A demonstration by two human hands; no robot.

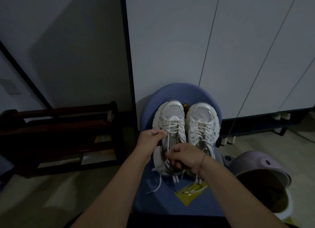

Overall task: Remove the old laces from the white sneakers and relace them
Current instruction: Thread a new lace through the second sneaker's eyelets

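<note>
Dim light; view from above. Round blue plastic stool seat [170, 91] carries a pair of white mesh sneakers, side by side at the centre of the seat, toes toward its far rim, heels toward the near rim. Sneaker on the seat's left half [172, 115]: still laced across the upper rows, with one round white lace [167, 142] pulled loose and running straight down the tongue. Sneaker on the seat's right half [202, 118]: laced, with no hand on its lacing. Left hand [150, 140] sits at the left edge of the seat, against the outer side of the left-half sneaker; its fingers [162, 134] are pressed together with the thumb, pinching the lace at a middle row. Right hand [186, 157] lies over the heel ends of both sneakers, toward the near rim; its fingers [172, 152] are curled under and appear to pinch the lower part of the same lace strand, though the contact is partly shadowed. Thin red cord bracelet [202, 161] on the right wrist. A loose lace end [157, 185] trails off the left-half sneaker's heel onto the near part of the seat. Flat yellow packet [185, 197] holding coiled white cord lies on the seat's near right part. Off the seat: dark wooden rack [59, 125] to its left, pale lilac plastic bin [260, 166] to its right, white cabinet doors [170, 40] behind it.
</note>
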